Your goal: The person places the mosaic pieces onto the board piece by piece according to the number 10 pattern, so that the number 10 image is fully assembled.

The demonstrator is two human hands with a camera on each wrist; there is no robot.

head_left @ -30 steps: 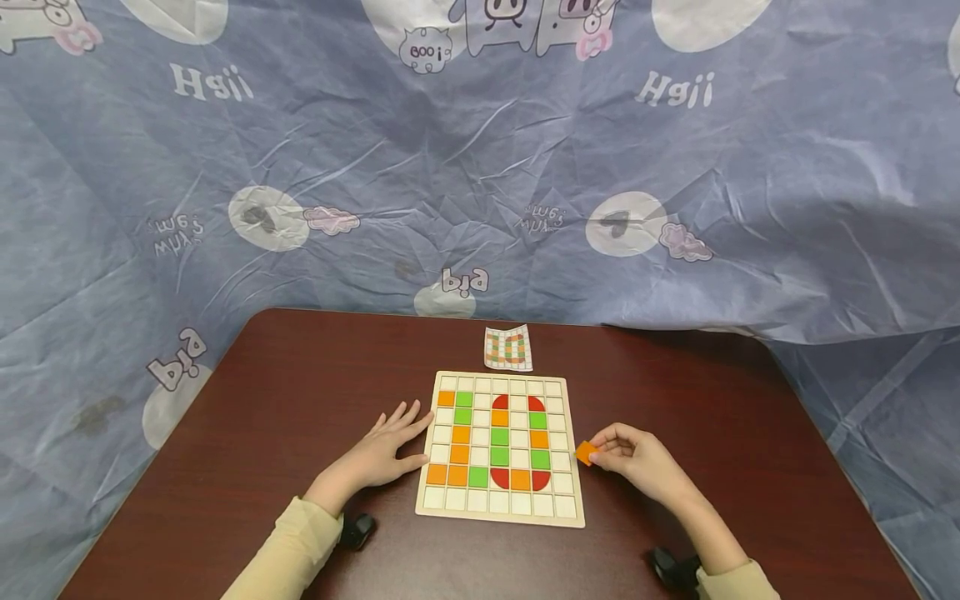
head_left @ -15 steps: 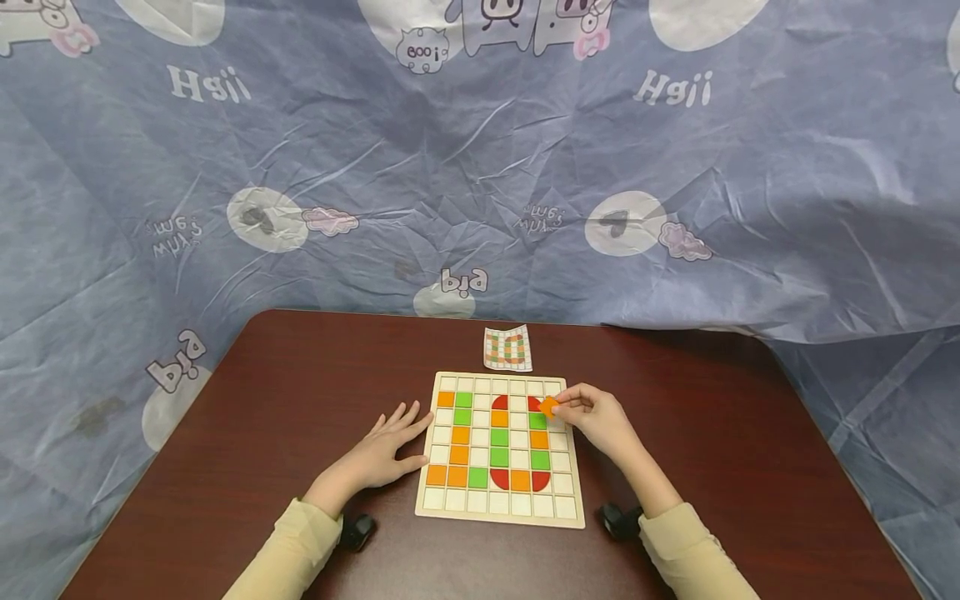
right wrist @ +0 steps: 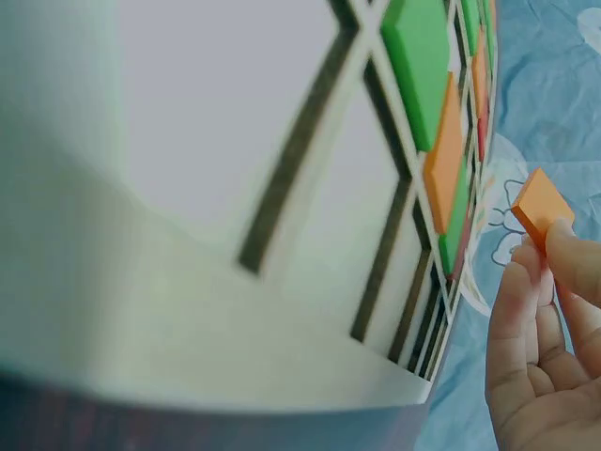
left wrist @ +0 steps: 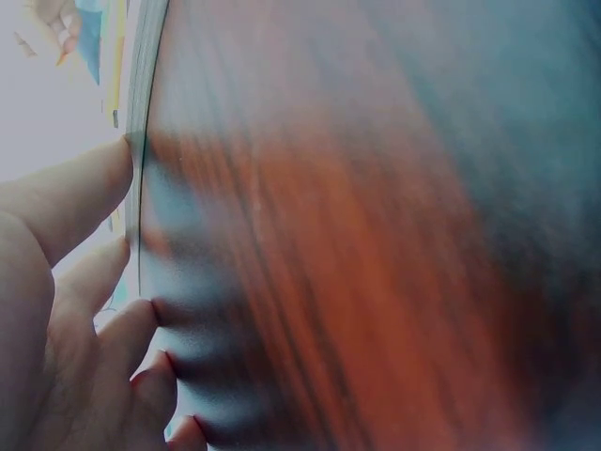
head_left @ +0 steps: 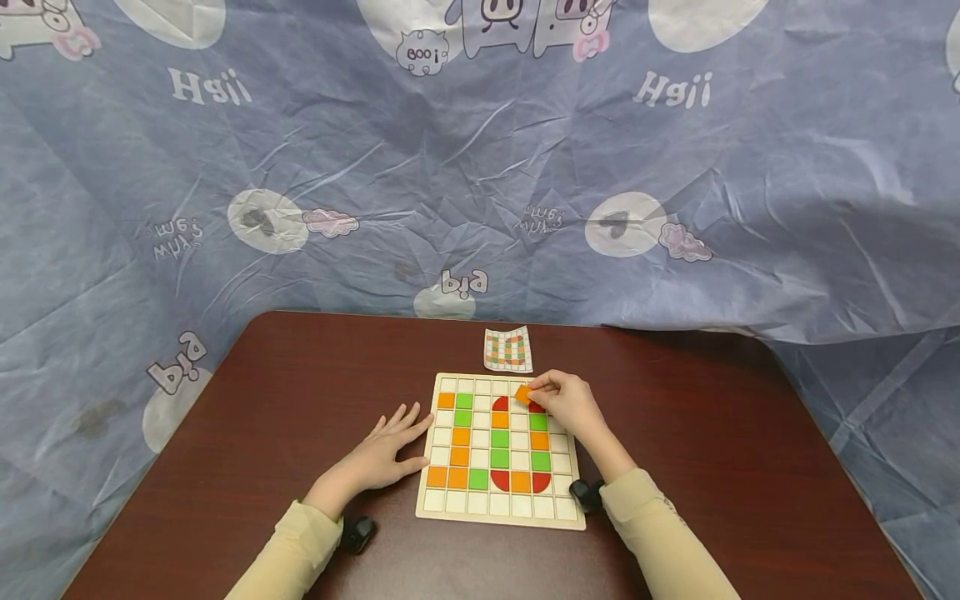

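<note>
A pale square board (head_left: 501,521) with a grid of recesses lies on the table, several holding orange and green square tiles and red quarter-round tiles. Between thumb and fingers, my right hand (head_left: 568,407) pinches an orange square tile (head_left: 522,395) over the board's upper right part, beside a red quarter-round tile that the fingers partly cover. The right wrist view shows that orange tile (right wrist: 543,205) held by its edge, apart from the board. My left hand (head_left: 375,457) lies with spread, straight fingers at the board's left edge; in the left wrist view its fingertips (left wrist: 120,164) touch that edge.
Just behind the board lies a small paper card (head_left: 507,349) printed with a coloured grid pattern. The dark red-brown table (head_left: 315,367) reaches back to a blue printed cloth (head_left: 420,167) hanging behind it.
From beside the board's right edge, my right hand has carried the orange tile up and left over the upper grid. My left hand stays in place.
</note>
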